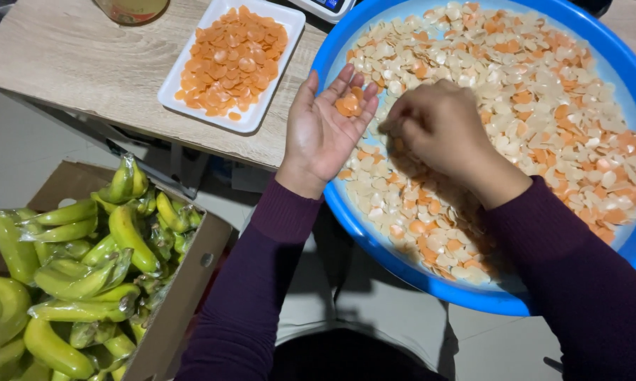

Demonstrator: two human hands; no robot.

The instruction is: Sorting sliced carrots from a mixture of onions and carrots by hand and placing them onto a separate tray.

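head camera looks down on two hands in dark purple sleeves working over a big blue basin (pixel 618 60) full of mixed pale and orange chips (pixel 543 106).

left hand (pixel 326 130) lies palm up with fingers spread apart, resting at the basin's near-left rim. a few orange chips (pixel 349 104) sit loose in the cup of its fingers, not clamped.

right hand (pixel 438 130) is just beside the left one's fingertips, knuckles up, fingers bunched together down into the mixed pile. whether it pinches a chip cannot be told, since the fingertips are hidden under the hand.

the mixed chips spread out beyond and to the outer side of the right hand, and also beneath both wrists toward the body.

past the left hand's thumb side, on the wooden table (pixel 71 56), a white rectangular tray (pixel 173 85) holds only orange chips, well apart from the palm.

below the left forearm, off the table, a cardboard box (pixel 184 282) holds green bananas (pixel 85 275) in clear wrap.
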